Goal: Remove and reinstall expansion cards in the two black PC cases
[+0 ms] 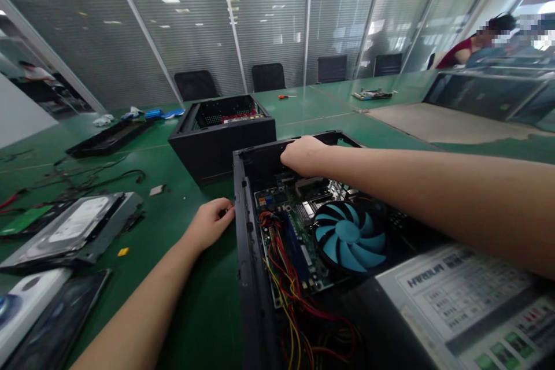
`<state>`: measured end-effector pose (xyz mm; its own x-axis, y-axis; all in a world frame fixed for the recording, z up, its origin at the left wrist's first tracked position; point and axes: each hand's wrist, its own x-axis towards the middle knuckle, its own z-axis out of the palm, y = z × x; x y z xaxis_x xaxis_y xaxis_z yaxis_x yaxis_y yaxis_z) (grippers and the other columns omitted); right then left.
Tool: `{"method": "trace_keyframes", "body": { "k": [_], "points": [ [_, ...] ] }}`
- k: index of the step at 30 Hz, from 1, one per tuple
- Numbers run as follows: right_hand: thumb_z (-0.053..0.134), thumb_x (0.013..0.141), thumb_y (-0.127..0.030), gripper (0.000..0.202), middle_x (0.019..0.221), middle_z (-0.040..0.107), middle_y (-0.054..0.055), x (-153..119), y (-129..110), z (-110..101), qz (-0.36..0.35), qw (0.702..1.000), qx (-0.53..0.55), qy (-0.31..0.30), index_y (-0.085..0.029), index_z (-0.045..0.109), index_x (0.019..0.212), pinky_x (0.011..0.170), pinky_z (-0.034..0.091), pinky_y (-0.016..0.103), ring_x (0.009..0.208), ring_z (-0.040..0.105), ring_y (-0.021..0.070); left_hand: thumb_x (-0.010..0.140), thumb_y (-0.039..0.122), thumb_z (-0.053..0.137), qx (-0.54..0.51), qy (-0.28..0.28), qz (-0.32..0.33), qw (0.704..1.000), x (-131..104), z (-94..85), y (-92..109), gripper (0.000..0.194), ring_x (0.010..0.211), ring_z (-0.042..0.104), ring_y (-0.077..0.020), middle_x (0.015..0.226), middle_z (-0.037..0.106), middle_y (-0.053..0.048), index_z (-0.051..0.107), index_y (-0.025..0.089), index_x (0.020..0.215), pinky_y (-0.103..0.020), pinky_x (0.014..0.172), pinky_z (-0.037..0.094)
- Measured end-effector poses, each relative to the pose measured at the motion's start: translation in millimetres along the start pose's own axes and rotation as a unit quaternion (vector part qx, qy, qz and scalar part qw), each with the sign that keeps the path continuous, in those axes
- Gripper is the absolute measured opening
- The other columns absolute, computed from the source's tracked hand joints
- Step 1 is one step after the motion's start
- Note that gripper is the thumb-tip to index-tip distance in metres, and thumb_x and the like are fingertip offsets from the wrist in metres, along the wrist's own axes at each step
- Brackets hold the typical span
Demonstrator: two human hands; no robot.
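In front of me lies an open black computer case (243,231). Inside it are a green motherboard (318,283), a cooling fan with blue blades (349,234), red and yellow cables (288,277) and a labelled power supply (459,300). My right hand (303,156) reaches over the fan to the far wall of the case, its fingers closed and the tips hidden. On the left, my left hand (212,221) rests by the table with fingers curled, touching the outer side of the case. What either hand grips, if anything, is hidden.
Behind stands a second black case (221,139). To the left lie a hard drive (78,225), loose cables (99,179), a black panel (110,137) and a yellow piece (124,252). Farther back are a screwdriver (286,96), a circuit board (372,94) and a person (468,49).
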<state>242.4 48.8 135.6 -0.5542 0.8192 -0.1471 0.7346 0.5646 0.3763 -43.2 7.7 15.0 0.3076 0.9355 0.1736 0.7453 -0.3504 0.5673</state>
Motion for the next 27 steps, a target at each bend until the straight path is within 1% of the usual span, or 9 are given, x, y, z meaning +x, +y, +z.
{"method": "trace_keyframes", "body": {
  "k": [3, 9, 12, 16, 19, 23, 27],
  "points": [
    [0.058, 0.087, -0.014, 0.032, 0.110, 0.071, 0.022, -1, 0, -2, 0.006, 1.000, -0.003, -0.003, -0.007, 0.071, 0.115, 0.089, 0.053, 0.039, 0.107, 0.068, 0.0279, 0.084, 0.049, 0.048, 0.010, -0.005, -0.001, 1.000, 0, -1.0, 3, 0.036, 0.071, 0.057, -0.0191, 0.071, 0.061, -0.004, 0.061, 0.017, 0.072, -0.030, 0.066, 0.045],
    [0.055, 0.088, -0.013, 0.033, 0.113, 0.070, 0.020, -3, -1, -4, -0.010, 1.000, -0.014, -0.011, -0.011, 0.071, 0.116, 0.090, 0.053, 0.042, 0.109, 0.067, 0.0292, 0.083, 0.048, 0.047, 0.016, -0.010, -0.007, 1.000, 2, -1.8, 2, 0.035, 0.070, 0.057, -0.0192, 0.069, 0.059, -0.002, 0.059, 0.018, 0.070, -0.030, 0.065, 0.045],
    [0.057, 0.088, -0.014, 0.032, 0.113, 0.070, 0.021, -5, 1, -8, 0.006, 1.000, -0.017, -0.015, -0.011, 0.071, 0.116, 0.090, 0.052, 0.043, 0.108, 0.067, 0.0300, 0.082, 0.048, 0.047, 0.012, -0.011, -0.008, 1.000, 3, -1.7, 2, 0.034, 0.070, 0.057, -0.0191, 0.069, 0.059, -0.002, 0.059, 0.018, 0.070, -0.030, 0.065, 0.045],
    [0.059, 0.087, -0.016, 0.031, 0.107, 0.071, 0.020, -10, 7, -13, 0.029, 0.999, -0.018, -0.006, -0.012, 0.071, 0.114, 0.085, 0.052, 0.041, 0.103, 0.068, 0.0301, 0.083, 0.048, 0.048, 0.007, -0.013, -0.010, 1.000, 4, -0.7, 0, 0.034, 0.070, 0.057, -0.0190, 0.069, 0.060, -0.003, 0.059, 0.018, 0.069, -0.029, 0.064, 0.047],
    [0.061, 0.085, -0.018, 0.030, 0.102, 0.072, 0.017, -15, 11, -15, 0.027, 1.000, -0.016, 0.001, -0.014, 0.072, 0.113, 0.079, 0.053, 0.038, 0.097, 0.069, 0.0293, 0.082, 0.047, 0.049, 0.008, -0.012, -0.013, 1.000, 4, 0.4, -2, 0.033, 0.071, 0.057, -0.0191, 0.072, 0.063, -0.004, 0.060, 0.018, 0.071, -0.029, 0.065, 0.047],
    [0.061, 0.087, -0.022, 0.030, 0.104, 0.071, 0.015, -20, 14, -17, 0.020, 1.000, 0.007, 0.003, -0.015, 0.071, 0.115, 0.079, 0.052, 0.034, 0.097, 0.068, 0.0259, 0.081, 0.046, 0.049, 0.011, -0.019, -0.013, 1.000, 5, 1.2, -2, 0.031, 0.071, 0.057, -0.0187, 0.073, 0.064, -0.004, 0.059, 0.018, 0.071, -0.028, 0.065, 0.048],
    [0.059, 0.089, -0.021, 0.031, 0.108, 0.070, 0.016, -21, 13, -17, 0.028, 1.000, 0.011, -0.007, -0.014, 0.069, 0.117, 0.080, 0.052, 0.037, 0.099, 0.068, 0.0276, 0.079, 0.043, 0.050, 0.007, -0.030, -0.013, 0.999, 6, 0.6, -1, 0.028, 0.070, 0.057, -0.0186, 0.074, 0.065, -0.004, 0.059, 0.018, 0.070, -0.027, 0.063, 0.047]
  ]
}}
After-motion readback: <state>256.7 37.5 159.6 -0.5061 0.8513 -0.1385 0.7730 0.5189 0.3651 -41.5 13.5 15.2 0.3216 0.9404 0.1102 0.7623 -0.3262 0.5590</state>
